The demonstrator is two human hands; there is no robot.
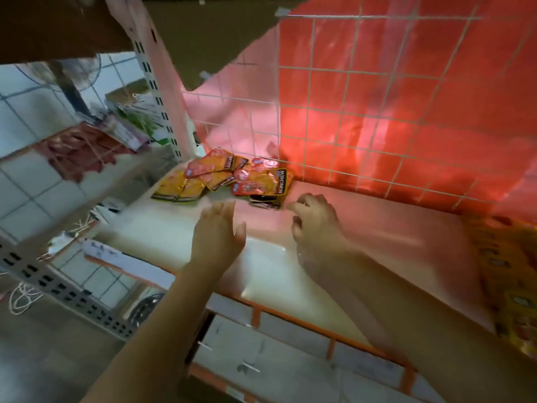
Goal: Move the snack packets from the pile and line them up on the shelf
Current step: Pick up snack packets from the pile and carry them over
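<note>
Nearest the camera, two bare forearms reach forward over the orange-edged front lip of a pale, glossy shelf [180,228]. The left hand [219,231] hovers above the shelf surface with its fingers straight and together, thumb spread to the side, holding nothing. The right hand [313,218] sits just to its right, knuckles up, fingers loosely curled downward; nothing is visible in its grasp, and its fingertips lie near the closest packet without clearly touching it.

At the far right edge, a blurred stack of yellow-orange packets [511,286] lies on the shelf; its printing is too smeared to read.

Beyond the hands, the pile of orange, red and yellow foil snack packets [226,178] lies in a loose heap at the back left corner of the shelf, overlapping at odd angles. One packet bears a black band with yellow lettering that reads roughly "KANGNEW", though the letters are not sharp.

Behind the pile stands a white wire grid panel [363,112] backed by translucent red plastic sheeting [421,68]. To the left rises a white slotted metal upright [157,82].
</note>
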